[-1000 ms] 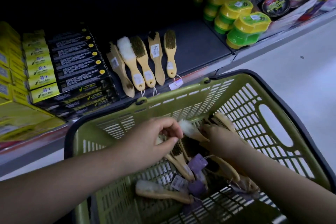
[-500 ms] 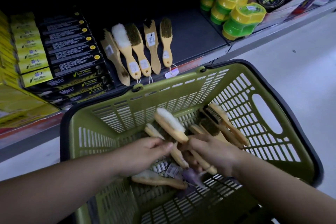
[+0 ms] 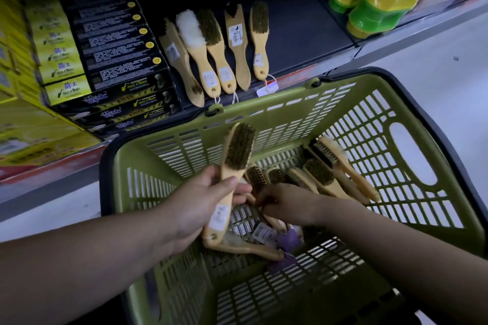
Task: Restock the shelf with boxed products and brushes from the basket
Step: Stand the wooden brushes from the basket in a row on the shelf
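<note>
The green basket (image 3: 266, 107) stands on the floor in front of a low shelf (image 3: 303, 34). My left hand (image 3: 195, 208) grips the handle of a wooden brush (image 3: 237, 148) with dark bristles, held upright over the basket's left side. My right hand (image 3: 285, 203) reaches down into the basket, its fingers curled over the handles of the loose brushes (image 3: 324, 174) piled there. Several wooden brushes (image 3: 219, 50) lie in a row on the shelf, one of them with white fleece. Black boxes (image 3: 118, 42) and yellow boxes (image 3: 52, 34) are stacked to their left.
Green and yellow plastic containers (image 3: 380, 5) stand on the shelf at the right. Dark shelf surface shows between them and the brush row. Purple tags (image 3: 287, 240) and paper labels lie at the basket's bottom. Pale floor (image 3: 435, 55) runs along the shelf front.
My left hand has taken a dark-bristled brush and lifted it upright. The white-bristled brush raised before is out of sight. My right hand has sunk lower into the pile.
</note>
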A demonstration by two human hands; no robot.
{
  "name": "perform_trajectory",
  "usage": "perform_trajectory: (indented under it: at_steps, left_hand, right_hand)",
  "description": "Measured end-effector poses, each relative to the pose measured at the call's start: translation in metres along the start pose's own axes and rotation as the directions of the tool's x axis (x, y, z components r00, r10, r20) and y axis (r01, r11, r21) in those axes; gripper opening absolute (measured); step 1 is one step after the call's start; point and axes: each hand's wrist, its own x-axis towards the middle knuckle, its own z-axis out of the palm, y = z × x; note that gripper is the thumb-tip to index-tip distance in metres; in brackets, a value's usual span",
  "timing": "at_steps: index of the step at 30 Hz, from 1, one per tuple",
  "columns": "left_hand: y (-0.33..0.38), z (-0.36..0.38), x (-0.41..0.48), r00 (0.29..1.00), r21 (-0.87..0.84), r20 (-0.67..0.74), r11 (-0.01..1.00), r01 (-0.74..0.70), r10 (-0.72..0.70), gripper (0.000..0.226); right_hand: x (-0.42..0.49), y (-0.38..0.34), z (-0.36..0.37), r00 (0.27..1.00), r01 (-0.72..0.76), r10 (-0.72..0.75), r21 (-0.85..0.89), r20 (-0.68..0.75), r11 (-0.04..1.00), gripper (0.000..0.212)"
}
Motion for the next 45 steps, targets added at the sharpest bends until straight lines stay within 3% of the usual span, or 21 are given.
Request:
perform_trajectory:
  at_steps: [1,3,5,9,11,13,15,16,18,19,21,24,28,32,36,39,42,43,45]
  left_hand:
    - [-0.001,-0.001,-0.001,1.000,0.026,-0.019,1.000,-0.001,0.002,0.017]
    - [-0.003,-0.002,-0.002,0.998,0.069,-0.061,0.998,0.004,0.000,0.015]
    - [-0.006,-0.004,-0.001,0.995,0.121,-0.099,0.993,-0.005,0.017,0.015]
    - [-0.010,-0.008,0.001,0.993,0.317,-0.109,0.948,-0.007,0.044,0.017]
    - [-0.011,-0.007,0.000,0.996,0.376,-0.085,0.926,0.020,0.013,0.022]
    - [-0.010,-0.007,-0.001,0.998,0.331,-0.058,0.943,0.032,-0.013,0.029]
    - [-0.010,-0.006,-0.001,0.999,0.241,-0.036,0.970,0.033,-0.025,0.033]
    - [-0.011,-0.005,0.000,0.999,0.196,-0.031,0.980,0.038,-0.033,0.032]
    - [-0.011,-0.003,-0.001,0.998,0.098,-0.034,0.993,0.062,-0.059,0.025]
    - [-0.012,-0.001,-0.002,0.997,0.047,-0.040,0.996,0.072,-0.070,0.021]
    - [-0.011,0.001,-0.003,0.995,-0.023,-0.043,0.996,0.085,-0.086,0.018]
    - [-0.010,0.003,-0.004,0.990,-0.090,0.044,0.986,0.139,-0.135,0.022]
    - [-0.009,0.005,-0.004,0.972,-0.111,0.181,0.979,0.173,-0.152,0.030]
    - [-0.011,0.003,-0.001,0.965,-0.107,0.214,0.978,0.180,-0.154,0.031]
    - [-0.013,0.002,0.000,0.966,-0.009,0.230,0.993,0.119,-0.114,0.049]
    - [-0.010,-0.002,0.000,0.985,0.183,0.162,0.983,0.025,-0.055,0.057]
    - [-0.010,-0.011,0.005,0.999,0.387,0.003,0.922,-0.034,0.035,0.041]
    - [-0.011,-0.014,0.007,0.998,0.392,-0.050,0.920,-0.012,0.034,0.034]
    - [-0.015,-0.016,0.010,0.993,0.372,-0.114,0.928,0.030,0.014,0.027]
  right_hand:
    - [0.007,0.003,0.003,0.998,-0.046,0.038,-0.219,-0.041,0.975,0.030]
    - [0.020,0.003,0.011,0.990,-0.132,0.104,-0.404,-0.091,0.905,0.038]
    - [0.032,0.003,0.022,0.984,-0.162,0.104,-0.488,-0.144,0.858,0.043]
    - [0.043,0.007,0.046,0.971,-0.122,-0.052,-0.668,-0.234,0.734,0.034]
    - [0.041,0.008,0.052,0.966,-0.130,-0.050,-0.646,-0.253,0.752,0.028]
    - [0.033,0.006,0.044,0.972,-0.165,0.063,-0.462,-0.228,0.872,0.021]
    - [0.018,0.005,0.028,0.982,-0.176,0.171,-0.062,-0.082,0.982,0.011]
    - [0.007,0.002,0.021,0.982,-0.191,0.187,0.231,0.036,0.954,0.007]
    - [-0.015,-0.007,0.012,0.971,-0.216,0.067,0.725,0.228,0.654,0.011]
    - [-0.025,-0.007,0.010,0.971,-0.195,-0.014,0.827,0.238,0.528,0.017]
    - [-0.040,-0.009,0.010,0.966,-0.118,-0.158,0.894,0.204,0.433,0.020]
    - [-0.050,-0.014,0.008,0.929,-0.045,-0.317,0.912,0.188,0.408,0.020]
    - [-0.046,-0.017,0.004,0.938,0.005,-0.317,0.910,0.139,0.414,0.024]
    - [-0.042,-0.018,0.002,0.970,0.085,-0.239,0.860,0.044,0.504,0.038]
    - [-0.041,-0.023,0.003,0.980,0.169,-0.188,0.761,-0.063,0.626,0.009]
    - [-0.036,-0.022,-0.002,0.977,0.193,-0.203,0.660,-0.061,0.727,0.004]
    - [-0.027,-0.016,-0.006,0.961,0.218,-0.253,0.261,0.109,0.941,0.014]
    - [-0.021,-0.014,-0.003,0.959,0.216,-0.226,0.073,0.173,0.974,0.021]
    - [-0.009,-0.015,0.013,0.951,0.219,-0.143,-0.274,0.273,0.936,0.033]
